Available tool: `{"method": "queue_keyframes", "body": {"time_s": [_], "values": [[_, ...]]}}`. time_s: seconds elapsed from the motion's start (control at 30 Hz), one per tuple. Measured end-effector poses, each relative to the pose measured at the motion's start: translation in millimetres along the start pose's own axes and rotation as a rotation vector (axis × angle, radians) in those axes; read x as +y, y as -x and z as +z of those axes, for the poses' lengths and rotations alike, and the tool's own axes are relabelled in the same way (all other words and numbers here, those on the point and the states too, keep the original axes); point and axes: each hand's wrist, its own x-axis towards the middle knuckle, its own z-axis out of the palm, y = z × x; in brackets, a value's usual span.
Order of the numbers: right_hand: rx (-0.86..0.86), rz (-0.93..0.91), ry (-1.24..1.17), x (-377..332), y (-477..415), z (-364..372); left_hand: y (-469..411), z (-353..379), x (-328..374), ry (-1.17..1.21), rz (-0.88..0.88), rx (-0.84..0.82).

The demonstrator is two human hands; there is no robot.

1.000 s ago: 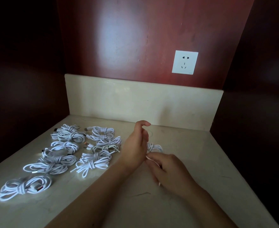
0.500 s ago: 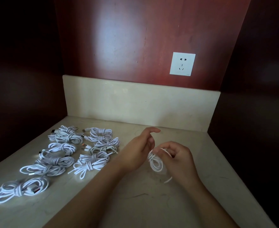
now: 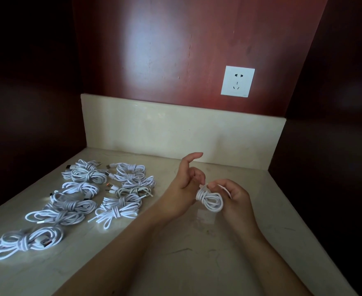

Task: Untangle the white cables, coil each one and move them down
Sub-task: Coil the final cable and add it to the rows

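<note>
Likely the worst risk now is the wrap springing loose. The cable [image 3: 211, 199] hangs in the air between both hands, above the counter [image 3: 197, 263], with its loops drooping below a band of turns at the top. A strand runs over the back of the right fingers, so the end looks not yet tucked. If either hand eases off before that end is locked under a turn, I judge the stiff loops would open and the coiling would need redoing. Pulling the end too hard could also squeeze the loops into an uneven knot. A third risk lies to the left: the finished coils [image 3: 103, 195] sit close together in two rows on the counter, some touching. A sweep of the forearm while setting this one down could drag them into each other and tangle them again.

The right hand [image 3: 233, 199] is palm down and turned inward, its fingertips clamped on the top of the cable at the wrapped band while the loops hang just beside the palm. The left hand [image 3: 184, 189] stands on edge against the wrap, index finger [image 3: 188, 162] raised and crooked clear of it. Its other fingers curl in toward the band, but whether they pinch the cable or only rest beside it I cannot tell
</note>
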Motion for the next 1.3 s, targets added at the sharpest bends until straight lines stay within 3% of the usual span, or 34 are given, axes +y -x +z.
{"method": "queue_keyframes", "body": {"time_s": [0.2, 0.4, 0.57, 0.73, 0.87, 0.97, 1.07, 1.17, 1.3], "values": [[-0.158, -0.131, 0.223, 5.0, 5.4, 0.7, 0.6, -0.1, 3.7, -0.001, 0.051, 0.107], [-0.27, -0.094, 0.378, 6.5, 14.6, 12.8, 0.3, -2.0, 2.7, -0.114, 0.125, 0.262], [-0.421, -0.239, 0.428, 1.9, 23.6, 19.6, -1.0, -8.0, 1.7, -0.178, 0.144, 0.392], [-0.31, -0.474, 0.718, -2.3, 25.3, 14.3, -4.4, -15.1, -9.2, -0.241, 0.084, 0.319], [-0.126, -0.573, 0.763, -9.2, 22.8, 6.5, -4.4, -20.3, -16.1, -0.398, 0.075, 0.198], [-0.031, -0.518, 0.703, -10.3, 18.8, 3.7, -2.3, -14.6, -11.9, -0.387, 0.099, 0.074], [0.03, -0.323, 0.434, -5.6, 11.9, 4.0, -2.1, -10.1, -4.4, -0.25, 0.121, 0.011], [-0.03, -0.145, 0.179, -4.2, 9.1, 6.4, 0.9, -7.4, 0.4, -0.156, 0.141, -0.025], [-0.05, -0.073, 0.107, -3.9, 7.8, 7.1, 2.2, -3.9, -7.3, -0.196, 0.118, -0.015]]}}
